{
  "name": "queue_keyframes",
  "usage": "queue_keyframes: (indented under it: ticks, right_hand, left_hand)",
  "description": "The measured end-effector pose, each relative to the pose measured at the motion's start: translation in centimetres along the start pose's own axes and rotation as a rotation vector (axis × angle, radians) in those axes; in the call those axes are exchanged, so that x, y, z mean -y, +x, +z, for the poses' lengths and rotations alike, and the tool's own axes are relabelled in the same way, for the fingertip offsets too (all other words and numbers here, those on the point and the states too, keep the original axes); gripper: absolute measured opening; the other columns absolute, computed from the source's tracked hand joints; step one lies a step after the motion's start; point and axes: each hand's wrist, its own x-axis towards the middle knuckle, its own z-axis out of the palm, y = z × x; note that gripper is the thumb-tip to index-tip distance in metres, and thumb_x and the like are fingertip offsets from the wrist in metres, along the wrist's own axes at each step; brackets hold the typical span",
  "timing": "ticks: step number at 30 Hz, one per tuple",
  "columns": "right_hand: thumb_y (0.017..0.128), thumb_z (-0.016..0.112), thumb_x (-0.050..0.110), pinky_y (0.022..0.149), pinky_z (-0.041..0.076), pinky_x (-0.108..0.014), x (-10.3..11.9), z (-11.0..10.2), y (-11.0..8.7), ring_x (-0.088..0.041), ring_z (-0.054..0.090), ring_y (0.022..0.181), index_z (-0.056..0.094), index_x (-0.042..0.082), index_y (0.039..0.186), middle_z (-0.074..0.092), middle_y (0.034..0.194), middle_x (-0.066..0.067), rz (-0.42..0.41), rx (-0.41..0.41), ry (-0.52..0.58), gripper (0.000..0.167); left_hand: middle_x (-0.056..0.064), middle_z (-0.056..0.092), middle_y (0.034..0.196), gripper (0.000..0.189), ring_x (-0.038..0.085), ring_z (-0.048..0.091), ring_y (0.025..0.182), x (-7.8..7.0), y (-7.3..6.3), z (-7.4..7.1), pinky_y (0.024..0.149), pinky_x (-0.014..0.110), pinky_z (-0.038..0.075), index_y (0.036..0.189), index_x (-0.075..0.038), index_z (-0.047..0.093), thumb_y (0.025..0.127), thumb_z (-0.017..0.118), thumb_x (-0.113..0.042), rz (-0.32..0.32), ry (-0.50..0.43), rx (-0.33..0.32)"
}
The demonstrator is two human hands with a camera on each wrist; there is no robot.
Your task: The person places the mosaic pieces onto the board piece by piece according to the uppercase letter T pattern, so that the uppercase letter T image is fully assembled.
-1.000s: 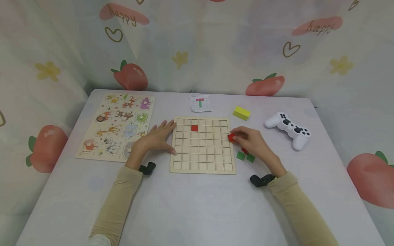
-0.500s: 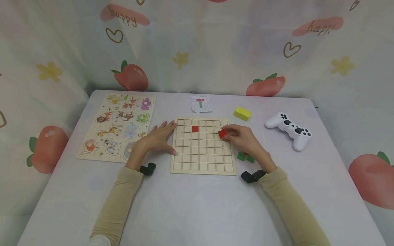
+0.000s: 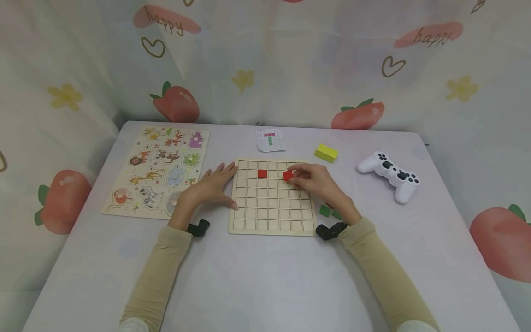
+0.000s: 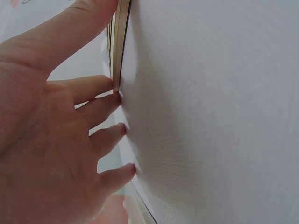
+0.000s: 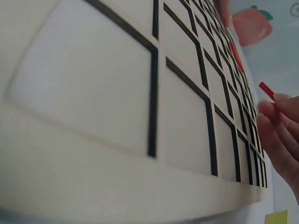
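A wooden grid board (image 3: pixel 274 212) lies on the table with one red square tile (image 3: pixel 262 174) set in a cell of its second row. Over the board's upper right part, my right hand (image 3: pixel 316 180) pinches another red square tile (image 3: pixel 287 175) between thumb and fingertips. In the right wrist view that held tile (image 5: pixel 266 90) is tilted and raised above the cells. My left hand (image 3: pixel 210 188) has its fingers spread, with thumb and fingertips touching the board's left edge; the left wrist view shows its palm (image 4: pixel 51 135) beside that edge.
Green tiles (image 3: pixel 325 210) lie right of the board, partly under my right wrist. Behind stand a paper pattern card (image 3: pixel 271 140) and a yellow block (image 3: pixel 326 153). A white game controller (image 3: pixel 390 175) is at right, an animal puzzle board (image 3: pixel 155 173) at left.
My right hand has carried the red tile leftward and slightly back, from the board's right edge to above its cells. My left hand has stayed in place.
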Motion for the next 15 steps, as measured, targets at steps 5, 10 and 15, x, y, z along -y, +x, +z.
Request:
queue_keyframes:
  ticks: [5, 10, 15]
  right_hand:
    - [0.094, 0.075, 0.012, 0.084, 0.058, -0.031, 0.4, 0.4, 0.9, -0.023, 0.072, 0.092, 0.070, 0.007, 0.130, 0.074, 0.102, -0.011, -0.026, -0.009, -0.036, 0.036]
    - [0.094, 0.075, 0.012, 0.080, 0.056, -0.030, 0.8, 0.7, 1.9, -0.021, 0.072, 0.084, 0.072, 0.007, 0.125, 0.076, 0.098, -0.010, -0.041, -0.009, -0.064, 0.032]
    - [0.096, 0.073, 0.014, 0.081, 0.056, -0.031, 1.2, 1.3, 2.8, -0.021, 0.071, 0.083, 0.071, 0.005, 0.127, 0.075, 0.099, -0.011, -0.019, 0.027, -0.067, 0.033]
  left_hand:
    - [0.006, 0.005, 0.175, 0.121, 0.032, -0.004, 0.161, 0.1, -0.1, 0.0, 0.131, 0.054, -0.005, 0.166, -0.011, 0.014, 0.076, 0.090, -0.043, -0.004, -0.003, 0.002]
    - [0.006, 0.004, 0.175, 0.121, 0.031, -0.005, 0.161, 0.0, 0.1, -0.1, 0.131, 0.053, -0.005, 0.166, -0.011, 0.014, 0.077, 0.090, -0.043, 0.002, -0.006, 0.009]
    - [0.007, 0.004, 0.175, 0.122, 0.031, -0.005, 0.161, 0.0, 0.0, -0.2, 0.131, 0.054, -0.005, 0.166, -0.010, 0.013, 0.076, 0.090, -0.041, -0.002, 0.001, 0.013]
